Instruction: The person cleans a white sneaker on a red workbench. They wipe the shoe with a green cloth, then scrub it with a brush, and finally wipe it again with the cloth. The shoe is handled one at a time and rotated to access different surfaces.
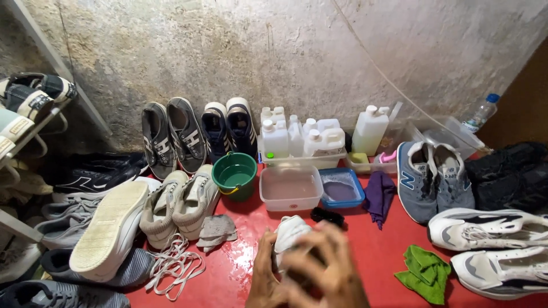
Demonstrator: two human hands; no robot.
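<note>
White shoe [288, 232] gripped by both hands, left hand [267, 274] and right hand [325, 268] fingers closed round it, low over the wet red floor [377, 251], near the rinse tub [290, 188], likely for washing.

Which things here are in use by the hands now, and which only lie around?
In use:
- white cloth, held in the hands; which hand is which is unclear
- nearest: clear tub of water, blue tub

Lying around:
- green bucket
- white jugs
- green rag
- purple cloth
- loose laces
- grey shoes
</note>
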